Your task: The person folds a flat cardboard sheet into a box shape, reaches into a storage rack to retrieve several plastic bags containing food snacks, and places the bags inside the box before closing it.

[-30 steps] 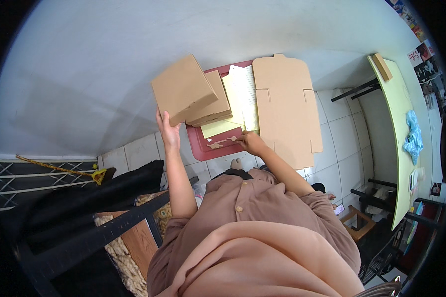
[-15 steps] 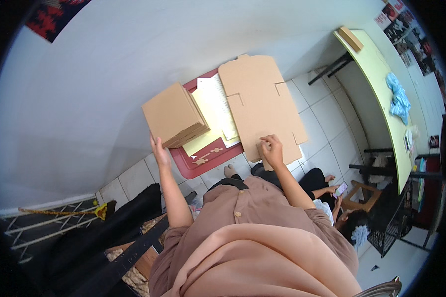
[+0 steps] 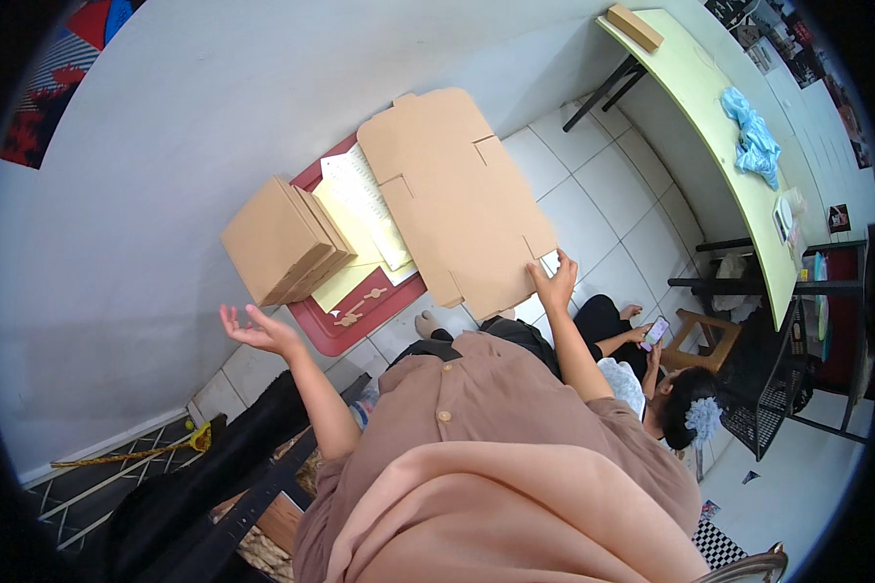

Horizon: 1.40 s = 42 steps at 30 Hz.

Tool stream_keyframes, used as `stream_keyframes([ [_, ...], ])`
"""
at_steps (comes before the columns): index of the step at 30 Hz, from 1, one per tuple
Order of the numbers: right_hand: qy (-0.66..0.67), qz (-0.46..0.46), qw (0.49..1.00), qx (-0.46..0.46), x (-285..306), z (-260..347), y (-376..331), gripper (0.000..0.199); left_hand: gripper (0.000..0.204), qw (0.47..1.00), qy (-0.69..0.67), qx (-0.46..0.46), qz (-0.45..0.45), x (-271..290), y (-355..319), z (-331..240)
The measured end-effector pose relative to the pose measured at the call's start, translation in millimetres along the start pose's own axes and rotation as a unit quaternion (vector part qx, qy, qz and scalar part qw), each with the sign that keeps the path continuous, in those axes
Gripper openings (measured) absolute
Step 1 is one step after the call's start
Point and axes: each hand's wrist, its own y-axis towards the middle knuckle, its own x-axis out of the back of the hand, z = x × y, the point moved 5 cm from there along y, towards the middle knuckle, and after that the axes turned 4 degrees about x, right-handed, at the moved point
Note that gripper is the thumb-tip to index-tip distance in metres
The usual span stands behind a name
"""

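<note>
A large flat cut-out cardboard box (image 3: pixel 462 194) with slits and side notches lies across a low red table (image 3: pixel 332 335). My right hand (image 3: pixel 554 287) holds its near right corner, thumb on the board and fingers at the edge; the undersides of the fingers are hidden. To the left stands a stack of brown cardboard boxes (image 3: pixel 277 238). Below that stack my left hand (image 3: pixel 262 332) hangs in the air, palm up and fingers apart, holding nothing. Yellow and white papers (image 3: pixel 367 209) lie between the stack and the flat box.
Small cardboard scraps (image 3: pixel 360 306) lie on the red table's near end. At right a person (image 3: pixel 642 364) sits on the floor with a phone, near a wooden stool (image 3: pixel 705 340). A pale desk (image 3: pixel 700 126) bears a blue plastic bag (image 3: pixel 752 138). A wall runs along the far left.
My left hand has left the box stack and turned palm up. My right hand has moved from the flat box's near edge to its right corner. The whole view has shifted.
</note>
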Motion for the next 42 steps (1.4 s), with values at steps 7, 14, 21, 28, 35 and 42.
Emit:
stream_keyframes([
  [7,-0.013,0.033,0.995,0.089,2.5,23.7,35.8,0.058,0.044,0.925,0.01,0.166,0.341,-94.5,-155.8,24.1],
  [14,-0.031,0.097,0.991,0.085,-3.1,36.6,46.6,0.06,0.066,0.82,0.119,0.271,0.49,-141.1,-234.1,98.7],
  [21,0.023,0.086,0.996,0.027,-11.1,18.1,61.1,0.057,0.05,0.816,0.054,0.364,0.445,-141.5,-227.1,14.7],
  [28,-0.035,0.181,0.981,-0.062,-14.0,16.1,69.0,0.064,0.049,0.822,0.051,0.369,0.43,-136.6,-227.0,65.6],
  [35,0.082,0.246,0.965,-0.026,-23.8,8.4,73.0,0.056,0.05,0.864,0.149,0.32,0.36,-119.0,-225.0,84.4],
  [42,0.245,0.349,0.901,-0.078,-31.9,17.7,82.1,0.047,0.045,0.848,0.048,0.351,0.394,-125.0,-203.9,48.4],
])
